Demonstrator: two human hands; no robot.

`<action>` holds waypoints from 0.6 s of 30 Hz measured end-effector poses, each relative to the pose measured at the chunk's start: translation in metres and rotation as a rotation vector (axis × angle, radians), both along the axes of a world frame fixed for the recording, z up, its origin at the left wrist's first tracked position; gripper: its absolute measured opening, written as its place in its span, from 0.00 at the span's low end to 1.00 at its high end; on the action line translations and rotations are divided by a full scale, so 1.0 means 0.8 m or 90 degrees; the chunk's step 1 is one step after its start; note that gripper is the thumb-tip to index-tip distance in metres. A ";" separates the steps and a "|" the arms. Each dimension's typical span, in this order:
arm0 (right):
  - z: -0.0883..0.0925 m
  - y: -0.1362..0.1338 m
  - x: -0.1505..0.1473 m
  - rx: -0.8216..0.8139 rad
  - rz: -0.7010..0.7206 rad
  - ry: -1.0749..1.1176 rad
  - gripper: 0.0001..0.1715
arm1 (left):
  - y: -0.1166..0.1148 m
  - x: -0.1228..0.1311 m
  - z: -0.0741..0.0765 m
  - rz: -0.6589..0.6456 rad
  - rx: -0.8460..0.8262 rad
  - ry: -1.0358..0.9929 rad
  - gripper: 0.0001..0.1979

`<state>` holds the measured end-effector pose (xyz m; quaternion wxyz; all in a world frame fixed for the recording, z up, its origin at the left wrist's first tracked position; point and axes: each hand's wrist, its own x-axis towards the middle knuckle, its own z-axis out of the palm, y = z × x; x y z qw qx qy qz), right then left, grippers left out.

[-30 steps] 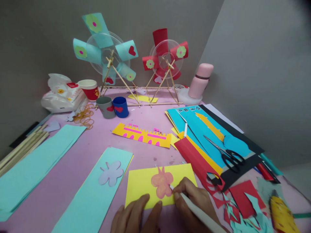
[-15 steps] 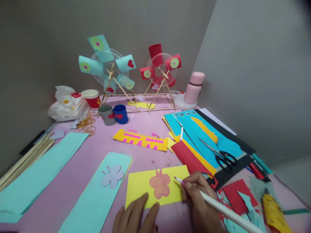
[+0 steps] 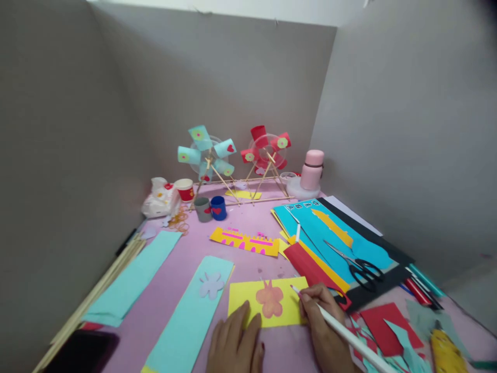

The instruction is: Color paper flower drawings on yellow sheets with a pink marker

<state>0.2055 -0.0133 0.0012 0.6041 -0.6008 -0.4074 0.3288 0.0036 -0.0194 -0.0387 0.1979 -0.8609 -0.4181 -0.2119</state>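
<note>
A yellow paper card point(image 3: 293, 311) lies on the table, with a pink-orange butterfly point(image 3: 269, 300) coloured on it. The outspread fingers of my left hand point(image 3: 236, 339) rest on the card's lower left edge. My right hand point(image 3: 324, 321) grips a white marker point(image 3: 349, 336) by its front end. Its pink tip points at the card to the right of the butterfly and a little above the surface or touching it; I cannot tell which. Left of the card, a pale lilac paper butterfly point(image 3: 212, 285) lies on a light-blue paper strip point(image 3: 186, 326).
Two paper windmills, light blue point(image 3: 207, 155) and red point(image 3: 267, 150), stand at the back near a pink bottle point(image 3: 311, 170). Black-handled scissors point(image 3: 363, 269) lie on blue paper at right, above paper scraps point(image 3: 388, 331). A dark phone point(image 3: 83, 352) is at lower left.
My view has tilted up and left, so things look smaller and sit further right; the phone now shows. Both hands keep their places on the card, the marker still gripped.
</note>
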 end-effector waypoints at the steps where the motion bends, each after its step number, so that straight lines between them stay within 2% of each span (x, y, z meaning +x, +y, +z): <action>1: -0.001 -0.001 -0.002 0.016 -0.015 -0.029 0.15 | 0.001 -0.008 0.007 0.047 -0.025 -0.016 0.18; 4: -0.007 -0.008 -0.008 0.059 -0.018 -0.124 0.13 | 0.006 -0.041 0.034 0.283 -0.179 -0.100 0.22; 7: -0.015 -0.015 -0.011 0.139 0.042 -0.214 0.11 | 0.011 -0.076 0.059 0.418 -0.234 -0.117 0.29; 11: -0.029 -0.022 -0.005 0.284 0.108 -0.338 0.05 | 0.010 -0.093 0.072 0.447 -0.326 -0.097 0.29; 13: -0.035 -0.024 -0.004 0.337 0.148 -0.390 0.06 | 0.008 -0.091 0.075 0.440 -0.364 -0.091 0.28; 16: -0.040 -0.026 -0.011 0.379 0.116 -0.388 0.03 | 0.008 -0.087 0.080 0.435 -0.398 -0.090 0.25; 18: -0.041 -0.026 -0.017 0.383 0.095 -0.364 0.05 | 0.010 -0.086 0.085 0.430 -0.414 -0.089 0.22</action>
